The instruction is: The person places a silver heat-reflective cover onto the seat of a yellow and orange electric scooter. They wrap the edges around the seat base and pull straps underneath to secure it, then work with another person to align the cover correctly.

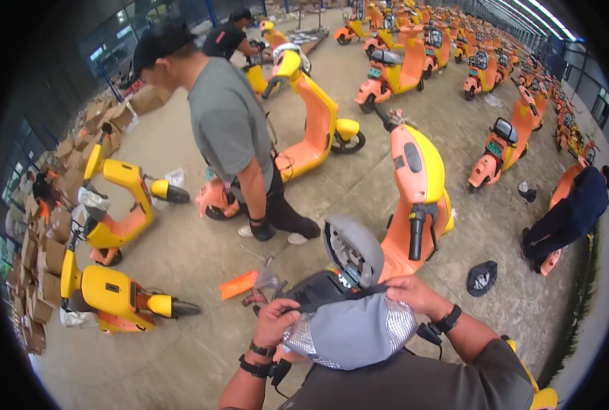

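Note:
A grey cover with silver patterned side panels, probably a scooter seat cover [352, 331], is stretched between my hands close to my body. My left hand [277, 322] pinches its dark edge at one end. At the other end, my right hand [413, 294] grips the same edge with bent fingers. Just beyond the cover stands an orange and yellow scooter [413, 171]. Its grey seat [355, 249] is tipped up on a metal hinge, and a black compartment [318, 290] lies below it, partly hidden by the cover.
On the floor left of the scooter lie an orange piece [239, 284] and a red power tool [255, 298]. A person in a grey shirt [226, 116] walks nearby. Yellow scooters [113, 290] stand left, cartons [51, 256] beyond them. A dark bag [482, 278] lies right, near a bending person [574, 212].

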Demonstrator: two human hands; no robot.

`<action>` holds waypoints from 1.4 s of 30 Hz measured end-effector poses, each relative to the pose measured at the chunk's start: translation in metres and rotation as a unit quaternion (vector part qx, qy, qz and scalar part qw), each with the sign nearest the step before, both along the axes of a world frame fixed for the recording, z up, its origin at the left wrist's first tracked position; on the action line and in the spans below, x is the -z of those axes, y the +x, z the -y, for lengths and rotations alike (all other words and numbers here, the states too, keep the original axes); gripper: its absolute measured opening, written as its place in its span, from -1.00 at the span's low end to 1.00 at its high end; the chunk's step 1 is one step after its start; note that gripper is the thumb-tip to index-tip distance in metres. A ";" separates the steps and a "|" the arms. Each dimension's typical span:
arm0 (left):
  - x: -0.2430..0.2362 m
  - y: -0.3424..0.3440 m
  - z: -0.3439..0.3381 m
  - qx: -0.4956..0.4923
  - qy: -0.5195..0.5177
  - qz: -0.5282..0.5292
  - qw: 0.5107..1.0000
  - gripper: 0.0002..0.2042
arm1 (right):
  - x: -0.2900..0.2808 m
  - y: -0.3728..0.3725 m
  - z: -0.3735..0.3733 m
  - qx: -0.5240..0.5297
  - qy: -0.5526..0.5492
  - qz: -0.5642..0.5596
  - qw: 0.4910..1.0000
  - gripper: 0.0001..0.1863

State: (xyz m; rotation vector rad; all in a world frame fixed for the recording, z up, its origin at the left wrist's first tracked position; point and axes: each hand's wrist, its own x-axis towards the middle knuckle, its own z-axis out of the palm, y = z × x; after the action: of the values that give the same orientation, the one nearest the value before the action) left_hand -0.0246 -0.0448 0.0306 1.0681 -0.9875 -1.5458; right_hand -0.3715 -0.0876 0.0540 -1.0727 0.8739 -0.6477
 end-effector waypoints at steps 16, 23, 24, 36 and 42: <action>-0.027 -0.046 0.084 0.091 -0.012 0.011 0.996 -0.82 | 0.024 -0.019 0.001 0.183 0.012 0.128 0.975 -0.83; -0.007 -0.051 0.068 0.070 0.021 0.033 0.997 -0.82 | 0.050 -0.026 -0.007 0.193 0.039 0.139 0.971 -0.82; -0.005 -0.049 0.066 0.069 0.028 0.037 0.997 -0.81 | 0.048 -0.025 -0.007 0.191 0.038 0.131 0.972 -0.82; -0.001 -0.034 0.047 0.035 0.021 0.030 0.999 -0.84 | 0.040 -0.006 -0.006 0.179 0.030 0.094 0.979 -0.82; 0.001 -0.028 0.048 0.032 0.024 0.030 0.999 -0.84 | 0.046 -0.002 -0.001 0.170 -0.018 0.047 0.984 -0.83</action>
State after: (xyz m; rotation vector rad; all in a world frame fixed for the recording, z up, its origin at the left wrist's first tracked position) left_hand -0.0524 -0.0928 0.0295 1.1327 -1.0387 -1.6045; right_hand -0.3736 -0.0869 0.0080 -0.9241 0.9746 -0.9940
